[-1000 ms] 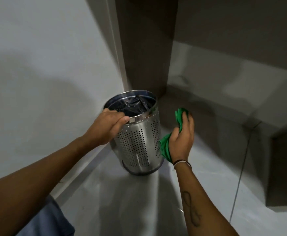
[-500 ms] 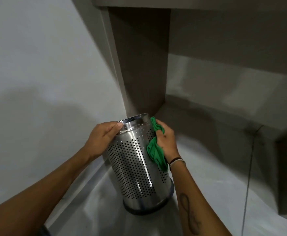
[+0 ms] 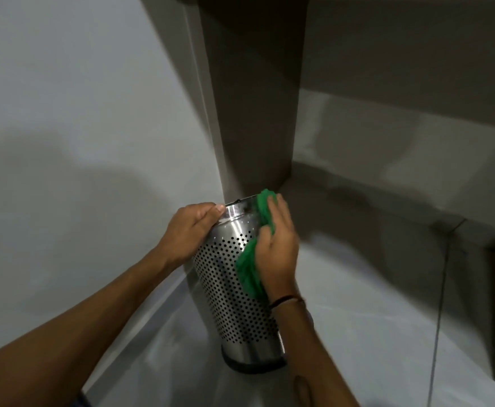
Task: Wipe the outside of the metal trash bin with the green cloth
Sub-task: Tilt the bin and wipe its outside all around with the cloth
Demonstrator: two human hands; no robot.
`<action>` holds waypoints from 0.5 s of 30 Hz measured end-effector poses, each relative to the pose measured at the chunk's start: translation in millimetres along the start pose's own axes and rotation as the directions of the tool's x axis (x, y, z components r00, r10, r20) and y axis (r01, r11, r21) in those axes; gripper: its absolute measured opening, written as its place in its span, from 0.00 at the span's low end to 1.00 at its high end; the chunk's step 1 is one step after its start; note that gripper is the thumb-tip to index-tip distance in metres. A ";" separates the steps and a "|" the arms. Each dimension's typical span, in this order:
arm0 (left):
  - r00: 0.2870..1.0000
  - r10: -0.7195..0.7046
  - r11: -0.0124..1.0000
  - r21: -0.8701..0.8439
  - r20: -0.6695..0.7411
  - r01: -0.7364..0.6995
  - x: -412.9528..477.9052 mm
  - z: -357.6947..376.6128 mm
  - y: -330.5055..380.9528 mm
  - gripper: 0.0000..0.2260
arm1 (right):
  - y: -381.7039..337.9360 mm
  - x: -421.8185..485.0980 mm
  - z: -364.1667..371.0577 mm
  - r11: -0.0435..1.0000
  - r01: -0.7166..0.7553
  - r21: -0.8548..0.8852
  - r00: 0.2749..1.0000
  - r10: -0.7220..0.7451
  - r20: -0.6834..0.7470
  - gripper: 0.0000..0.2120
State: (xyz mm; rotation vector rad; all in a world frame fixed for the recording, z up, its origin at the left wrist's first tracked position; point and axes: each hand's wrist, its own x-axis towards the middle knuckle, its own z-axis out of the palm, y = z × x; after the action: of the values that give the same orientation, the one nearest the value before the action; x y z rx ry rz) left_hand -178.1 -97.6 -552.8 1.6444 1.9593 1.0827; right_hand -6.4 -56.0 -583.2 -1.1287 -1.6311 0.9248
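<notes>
Our left hand clamps the top rim of the metal trash bin, fingers curled over the edge. Our right hand presses the green cloth flat against the bin's upper right side, closed on the cloth. Between our two hands the perforated bin tilts, its dark base on the grey floor below our wrists.
</notes>
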 end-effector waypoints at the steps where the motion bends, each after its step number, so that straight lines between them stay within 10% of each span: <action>1: 1.000 -0.003 1.000 -0.002 -0.004 0.003 1.6 1.8 -0.9 0.22 | -4.8 -17.1 7.9 0.994 0.094 -0.064 0.995 -0.095 -0.009 0.32; 4: 1.000 -0.009 1.000 -0.004 -0.021 0.009 7.1 8.1 -0.2 0.23 | 7.1 -23.7 14.2 0.964 0.221 -0.149 0.975 -0.224 -0.004 0.31; 8: 0.999 -0.034 0.999 0.013 -0.039 0.034 13.4 11.9 -1.3 0.24 | 24.1 16.9 -5.4 0.996 -0.041 -0.079 0.999 0.039 -0.028 0.32; 15: 0.996 -0.083 0.997 0.005 -0.032 0.083 21.7 15.6 3.9 0.25 | 10.7 -28.8 21.9 0.907 0.295 -0.300 0.954 -0.298 0.038 0.34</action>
State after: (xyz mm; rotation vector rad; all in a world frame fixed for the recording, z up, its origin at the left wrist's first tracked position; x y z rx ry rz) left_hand -170.1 -71.9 -555.6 1.5429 2.0340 1.0790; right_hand -19.9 -81.9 -607.1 -1.0412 -1.9186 0.4814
